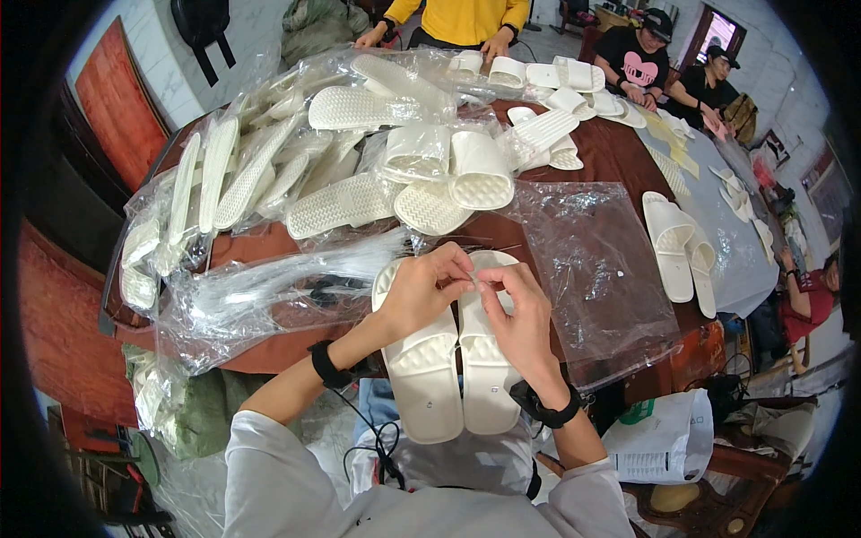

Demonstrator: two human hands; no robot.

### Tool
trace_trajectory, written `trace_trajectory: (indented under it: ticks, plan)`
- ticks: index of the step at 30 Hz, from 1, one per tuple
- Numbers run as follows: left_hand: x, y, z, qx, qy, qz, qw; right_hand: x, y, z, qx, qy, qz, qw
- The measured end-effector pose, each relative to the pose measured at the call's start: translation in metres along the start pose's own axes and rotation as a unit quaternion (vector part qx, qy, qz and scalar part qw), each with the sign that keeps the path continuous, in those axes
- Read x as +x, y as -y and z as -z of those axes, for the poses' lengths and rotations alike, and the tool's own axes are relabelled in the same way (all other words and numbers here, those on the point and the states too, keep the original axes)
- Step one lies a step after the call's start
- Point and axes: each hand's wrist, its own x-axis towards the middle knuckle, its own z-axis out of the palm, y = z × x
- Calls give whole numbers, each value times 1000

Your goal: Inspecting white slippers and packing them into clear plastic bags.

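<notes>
A pair of cream slide slippers lies side by side in front of me, the left slipper (428, 394) and the right slipper (489, 394) with toes pointing away. Over their far ends my left hand (420, 285) and my right hand (520, 314) meet, thumbs and fingertips pinched together. Whatever sits between the fingertips is too small to make out. Left of the slippers, a bundle of thin clear strands (269, 287) rests on clear plastic. A flat clear plastic bag (587, 260) lies to the right of my right hand.
Many bagged cream slippers (359, 108) are heaped across the far side of the brown-covered table (619, 152). Another loose pair of slippers (668, 238) lies at the right. A person in yellow (466, 22) stands opposite; several others sit along the right. A white sack (664, 435) is below the table's right edge.
</notes>
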Motion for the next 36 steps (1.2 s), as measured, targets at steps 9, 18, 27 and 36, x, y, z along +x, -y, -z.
trace_trajectory:
  ticks: [9,18,27,36]
  plan:
    - [-5,14,-1,114,-16,-82,990,-3,-8,-2,0,-4,-7,1000]
    - [-7,14,-5,101,-26,-107,989,-7,-14,-2,28,26,-18,999]
    - [1,26,-11,84,-4,-114,990,-5,-18,-6,-39,47,19,998]
    - [1,23,-10,53,6,-40,998,-5,-23,-10,-21,52,9,998]
